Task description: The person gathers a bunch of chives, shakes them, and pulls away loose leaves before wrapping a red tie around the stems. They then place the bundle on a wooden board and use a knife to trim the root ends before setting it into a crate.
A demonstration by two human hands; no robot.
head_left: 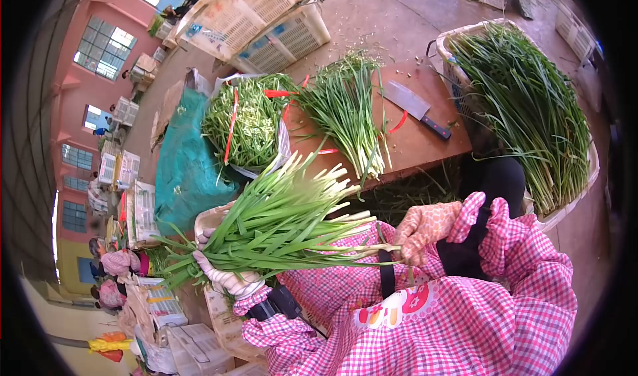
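Bright green leafy bunch with pale stalk ends (279,223) held across a pink-and-white checked smock (458,309)

The left hand (229,275), in a pale fabric glove with a black band (282,303) at the wrist, is clamped around the leafy end of the bunch, its fingers partly hidden by leaves. The right hand (422,233), in an orange-and-white patterned glove, has its fingertips drawn together on a thin stalk at the other end. The bunch lies between them, in front of the brown flat tabletop (413,155), overlapping its front edge in this view.

On the tabletop, a second bunch of slim green stalks (345,107) points its whitish ends at the front edge. Near the right edge rests a broad metal cleaver with a dark handle (413,107), the handle towards the front right corner, a thin red strip (400,120) just beside it. By the left edge sits a heap of green trimmings in a pale plastic bag (249,120), next to a teal plastic sheet (186,157). Beyond the right edge stands a white plastic basket (570,201) piled with long dark green stalks (518,110)
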